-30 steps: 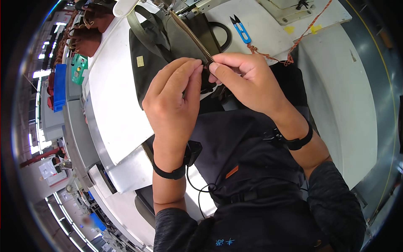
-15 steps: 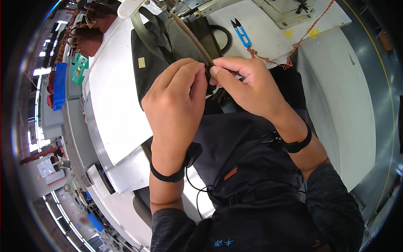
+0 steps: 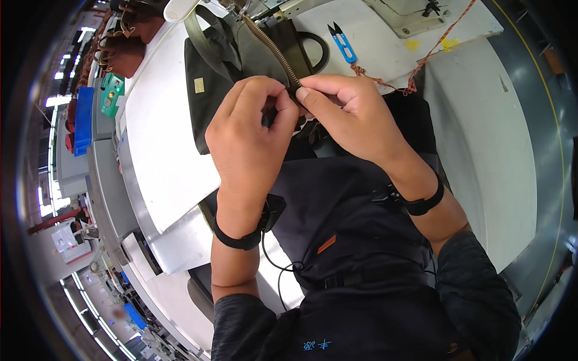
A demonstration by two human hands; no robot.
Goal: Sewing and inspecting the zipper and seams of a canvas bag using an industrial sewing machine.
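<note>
A dark olive fabric bag (image 3: 208,66) with handles lies on the white table under the sewing machine. A brass-coloured zipper (image 3: 272,49) runs along its edge from the machine down to my hands. My right hand (image 3: 355,114) pinches the near end of the zipper between thumb and forefinger. Just left of it, my left hand (image 3: 250,123) is closed, thumb and fingertips curled together at the bag's near edge. Whatever lies between the left fingertips is hidden by the hand.
Blue thread snips (image 3: 343,45) lie right of the bag, tied to an orange twisted cord (image 3: 412,84). The sewing machine (image 3: 235,6) stands at the top. Brown bags (image 3: 123,54) and a blue bin (image 3: 83,123) are at the far left. A dark apron (image 3: 343,204) covers my lap.
My left thumb and forefinger have bent into a rounder curl, leaving a gap inside. Both hands and the bag appear slightly further up and left.
</note>
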